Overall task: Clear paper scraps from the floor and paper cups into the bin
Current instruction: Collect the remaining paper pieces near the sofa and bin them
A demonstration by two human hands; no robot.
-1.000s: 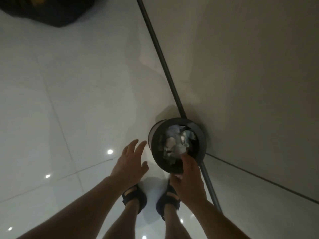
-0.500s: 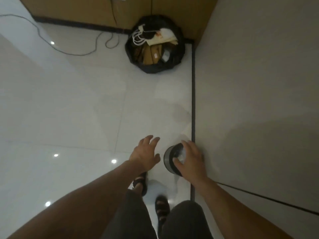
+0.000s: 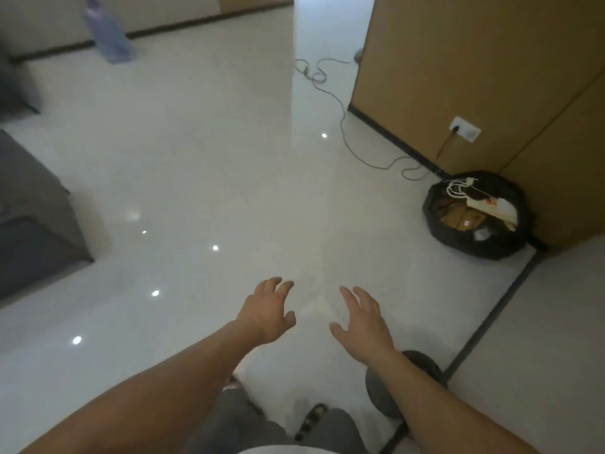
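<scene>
Where the dark skirting strip [image 3: 491,316] met the white floor [image 3: 196,158], the bin [image 3: 381,393] stood at lower right: small, dark, round, upright. The right forearm crossed in front of it, so its inside was hidden and I could not tell what it held.

The right hand [image 3: 363,319] hung up-frame of the bin and apart from it, palm down, fingers straight and spread, holding nothing. The left hand [image 3: 266,309] was beside it with a gap between, fingers loosely bent, also holding nothing. Both were over bare tile.

At the frame bottom were grey trouser legs and one sandal [image 3: 311,417], left of the bin.

Further along the same wall, a black bag [image 3: 484,249] sat against the brown panel [image 3: 458,77], top open, with brown paper and a white bag with cord handles inside. A socket [image 3: 465,127] on the panel had a cable [image 3: 341,126] plugged in, trailing across the floor. Grey furniture [image 3: 32,204] was at far left and a blurred water bottle [image 3: 109,37] at top left.
</scene>
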